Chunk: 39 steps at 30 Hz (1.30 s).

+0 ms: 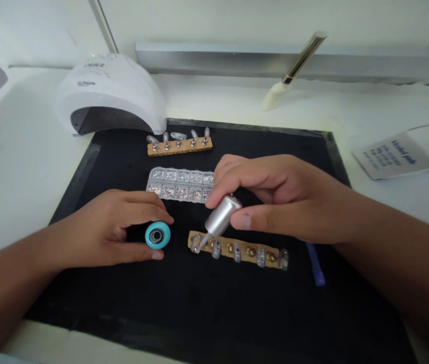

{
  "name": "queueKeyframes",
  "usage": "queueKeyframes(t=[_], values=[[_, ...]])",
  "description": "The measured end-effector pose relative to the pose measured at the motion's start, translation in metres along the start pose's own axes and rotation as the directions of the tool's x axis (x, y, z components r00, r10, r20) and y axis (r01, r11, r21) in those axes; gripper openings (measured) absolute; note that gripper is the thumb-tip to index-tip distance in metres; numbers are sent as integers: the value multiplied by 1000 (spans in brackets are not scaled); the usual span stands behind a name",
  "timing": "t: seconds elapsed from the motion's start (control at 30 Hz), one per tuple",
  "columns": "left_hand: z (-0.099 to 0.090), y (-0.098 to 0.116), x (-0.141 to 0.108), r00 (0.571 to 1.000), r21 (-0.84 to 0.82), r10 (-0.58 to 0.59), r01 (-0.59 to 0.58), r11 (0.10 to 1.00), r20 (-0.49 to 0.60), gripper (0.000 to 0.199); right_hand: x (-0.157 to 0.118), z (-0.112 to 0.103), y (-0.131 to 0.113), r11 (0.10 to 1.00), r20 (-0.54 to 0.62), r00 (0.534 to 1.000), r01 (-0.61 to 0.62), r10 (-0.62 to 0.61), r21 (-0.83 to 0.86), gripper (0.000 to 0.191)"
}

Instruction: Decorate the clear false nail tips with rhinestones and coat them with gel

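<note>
Between the thumb and fingers of my left hand (119,228) is a round turquoise bottle (158,235), its open neck facing up. My right hand (278,199) pinches a silver brush cap (224,215), tilted down to the left. The brush tip meets the leftmost clear nail tip (196,243) on a wooden stand (225,247). Several more nail tips with colored gems sit along that stand, with gold knobs between them. Behind my hands lies a clear compartment case (182,184) of small gems, its right end hidden by my right hand.
A second wooden stand (180,146) with several nail tips is farther back. A white lamp (111,93) stands back left, a brush (293,71) back right. An alcohol pads packet (399,151) lies right; a blue stick (316,265) lies beside my right forearm. A black mat (184,313) lies underneath.
</note>
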State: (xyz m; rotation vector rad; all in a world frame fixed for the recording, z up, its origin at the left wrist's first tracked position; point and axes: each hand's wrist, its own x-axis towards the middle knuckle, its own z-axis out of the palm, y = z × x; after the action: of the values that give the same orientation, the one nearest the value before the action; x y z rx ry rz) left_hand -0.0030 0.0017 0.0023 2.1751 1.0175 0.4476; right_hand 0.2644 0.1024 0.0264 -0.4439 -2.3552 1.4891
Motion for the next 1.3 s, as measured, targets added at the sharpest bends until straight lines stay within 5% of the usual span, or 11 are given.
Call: queueKeyframes(t=[0.9,1.3], values=[[1,-2,-1,1000,10,26,-26,1000,-6,28,1,-4,7,996,-32,999,-40,38,-84,25],[1,-3,-1,999,13,33,-33,999,-8,28,0,-4,7,1000,-51,998,-25,25,10,23]])
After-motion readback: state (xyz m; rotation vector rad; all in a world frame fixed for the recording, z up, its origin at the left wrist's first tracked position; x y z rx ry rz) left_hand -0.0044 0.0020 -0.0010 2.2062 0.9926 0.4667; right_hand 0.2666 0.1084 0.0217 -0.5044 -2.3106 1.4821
